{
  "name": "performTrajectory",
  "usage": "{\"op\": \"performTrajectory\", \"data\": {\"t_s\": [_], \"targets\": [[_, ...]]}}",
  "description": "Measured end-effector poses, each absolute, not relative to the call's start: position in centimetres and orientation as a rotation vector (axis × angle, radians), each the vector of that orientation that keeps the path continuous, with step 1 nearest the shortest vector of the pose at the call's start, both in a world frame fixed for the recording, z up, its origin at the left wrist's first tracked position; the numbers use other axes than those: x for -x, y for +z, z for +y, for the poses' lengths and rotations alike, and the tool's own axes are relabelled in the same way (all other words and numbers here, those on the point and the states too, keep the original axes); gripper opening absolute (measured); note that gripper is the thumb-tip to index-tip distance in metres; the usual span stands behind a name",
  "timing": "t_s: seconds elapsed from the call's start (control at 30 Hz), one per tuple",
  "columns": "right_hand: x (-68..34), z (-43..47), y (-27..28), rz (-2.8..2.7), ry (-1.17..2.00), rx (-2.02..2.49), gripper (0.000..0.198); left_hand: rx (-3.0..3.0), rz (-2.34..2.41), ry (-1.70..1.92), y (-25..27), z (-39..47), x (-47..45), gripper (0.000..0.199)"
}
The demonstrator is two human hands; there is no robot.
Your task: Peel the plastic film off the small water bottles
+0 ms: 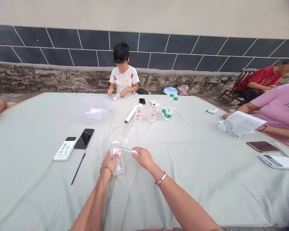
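My left hand [110, 162] is closed around a clear plastic bottle [119, 166] with a white cap and a red and white label. The bottle leans on the cloth-covered table [144, 199]. In my right hand [144, 156] is a slim utility knife [130, 150], its tip pointing left at the bottle's upper side. A crumpled piece of clear plastic [123, 140] lies just behind the bottle. Whether the knife tip touches the bottle I cannot tell.
Left of my hands lie a white power bank [65, 149], a black phone [84, 139] and a thin black stick [78, 169]. Farther back are a clear basin [80, 109], a white roll [131, 114] and several bottles [153, 113]. A person [124, 78] sits opposite; others sit at the sides.
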State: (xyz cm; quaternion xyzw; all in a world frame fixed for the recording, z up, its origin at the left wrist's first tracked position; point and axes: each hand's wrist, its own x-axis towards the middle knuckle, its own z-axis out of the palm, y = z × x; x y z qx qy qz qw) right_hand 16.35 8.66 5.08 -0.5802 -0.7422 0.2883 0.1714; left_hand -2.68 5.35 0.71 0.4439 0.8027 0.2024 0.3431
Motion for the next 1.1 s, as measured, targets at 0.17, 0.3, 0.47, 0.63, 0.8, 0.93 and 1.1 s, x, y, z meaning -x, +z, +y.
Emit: {"op": "performTrajectory", "data": {"t_s": [0.17, 0.3, 0.47, 0.63, 0.8, 0.93, 1.1], "targets": [[-21.5, 1.8, 7.3, -2.309, 1.167, 1.326, 0.022, -1.083, 2.073, 0.605, -0.4, 5.2, 3.3, 0.064], [-24.1, 1.8, 6.8, -2.322, 1.477, 1.191, 0.022, -1.057, 2.073, 0.641, -1.0, 5.3, 3.5, 0.064], [-23.7, 8.0, 2.2, -1.842, 0.695, 1.857, 0.031, -1.064, 2.07, 0.643, -0.7, 5.2, 3.3, 0.066], [-21.8, 9.7, 0.4, -1.784, 0.324, 2.056, 0.036, -1.095, 2.079, 0.581, -0.2, 5.0, 2.9, 0.07], [-14.5, 7.3, 1.2, -1.915, 0.757, 1.813, 0.038, -1.158, 2.12, 0.548, -0.1, 5.0, 2.3, 0.07], [-9.3, 7.5, 0.4, -1.963, 0.944, 1.852, 0.044, -1.169, 2.122, 0.539, 0.1, 5.1, 2.3, 0.067], [-9.6, 8.1, -0.8, -1.956, 0.828, 1.814, 0.031, -1.215, 2.128, 0.558, 0.4, 4.9, 3.3, 0.064]]}}
